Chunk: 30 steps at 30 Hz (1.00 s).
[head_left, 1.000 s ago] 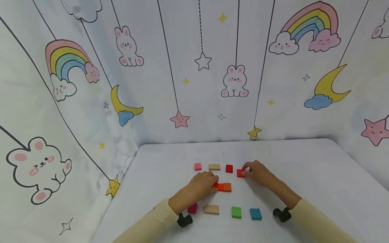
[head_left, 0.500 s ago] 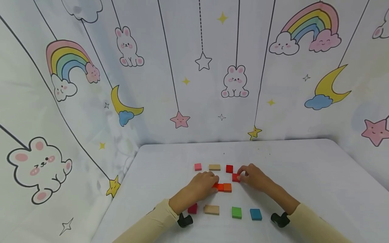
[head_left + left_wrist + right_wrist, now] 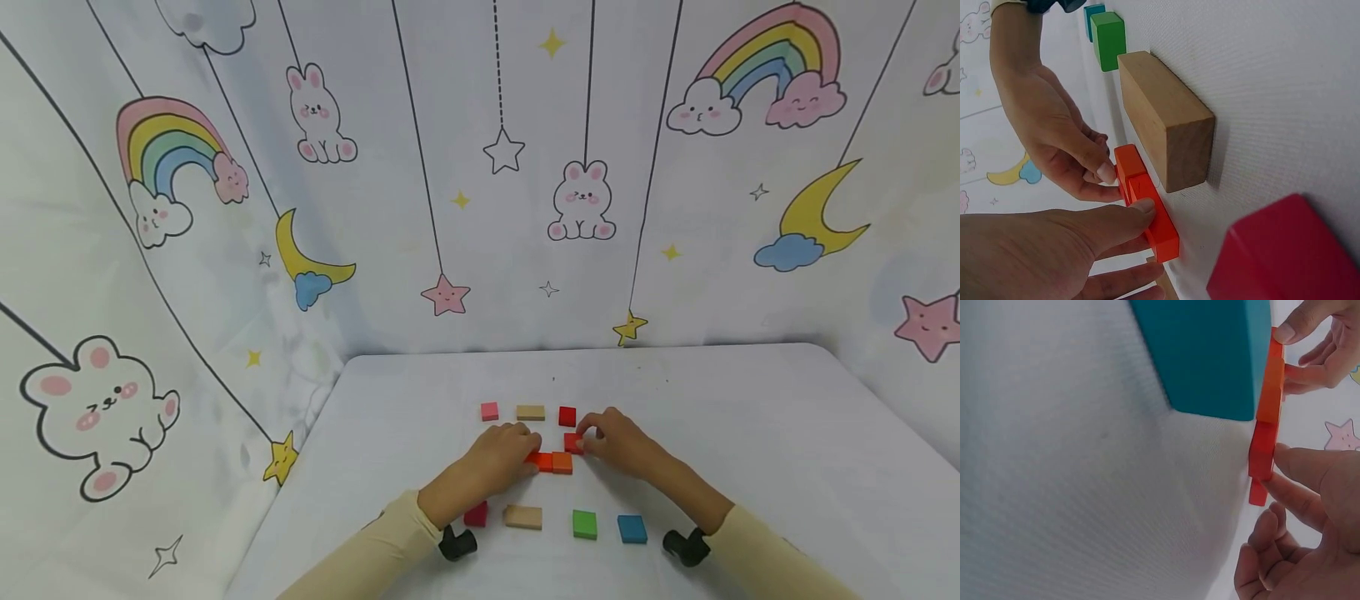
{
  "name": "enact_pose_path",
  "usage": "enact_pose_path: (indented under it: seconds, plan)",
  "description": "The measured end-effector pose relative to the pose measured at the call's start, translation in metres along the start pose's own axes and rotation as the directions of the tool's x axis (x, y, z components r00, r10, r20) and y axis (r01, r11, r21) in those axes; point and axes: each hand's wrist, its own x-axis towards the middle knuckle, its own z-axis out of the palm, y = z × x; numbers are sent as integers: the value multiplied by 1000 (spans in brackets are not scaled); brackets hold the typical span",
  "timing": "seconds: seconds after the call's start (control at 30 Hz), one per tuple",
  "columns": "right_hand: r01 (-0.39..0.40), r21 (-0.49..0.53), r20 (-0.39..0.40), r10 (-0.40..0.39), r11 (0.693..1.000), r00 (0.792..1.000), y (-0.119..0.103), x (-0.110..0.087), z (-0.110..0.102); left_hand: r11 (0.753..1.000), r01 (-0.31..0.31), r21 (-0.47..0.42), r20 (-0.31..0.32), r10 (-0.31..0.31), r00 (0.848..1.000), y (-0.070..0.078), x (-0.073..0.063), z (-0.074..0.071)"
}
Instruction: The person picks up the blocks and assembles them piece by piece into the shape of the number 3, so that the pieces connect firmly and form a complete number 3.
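My left hand (image 3: 491, 457) pinches a bright orange-red wooden block (image 3: 1161, 228) between thumb and fingers, low on the white table. Against that block's right end lies an orange block (image 3: 562, 463). Just behind and right of it, my right hand (image 3: 621, 446) holds a red block (image 3: 573, 443) between thumb and index finger. In the right wrist view this red block (image 3: 1262, 449) shows right by the orange one, its other fingers curled loosely below. A second red block (image 3: 567, 416) lies a little farther back, apart from both hands.
At the back are a pink block (image 3: 489, 411) and a tan block (image 3: 530, 412). Nearer lie a crimson block (image 3: 476, 514), a plain wooden block (image 3: 522, 517), a green block (image 3: 584, 524) and a blue block (image 3: 632, 529). A printed curtain (image 3: 517, 250) stands behind the table.
My right hand has slid the red block left and toward me, up close to the orange block. The left hand stays on the orange-red block.
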Motion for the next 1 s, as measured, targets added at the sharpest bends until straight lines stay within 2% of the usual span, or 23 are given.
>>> enact_pose_path:
  seconds: [0.37, 0.73, 1.0]
  plan:
    - [-10, 7, 12, 10, 1000, 1000, -6, -2, 0, 1000, 3, -6, 6, -3, 1000, 0, 1, 0]
    - [33, -10, -8, -34, 999, 999, -7, -4, 2, 1000, -16, 7, -19, 16, 1000, 0, -2, -1]
    - [25, -3, -1, -25, 1000, 1000, -8, -6, 1, 1000, -4, -2, -19, 4, 1000, 0, -1, 1]
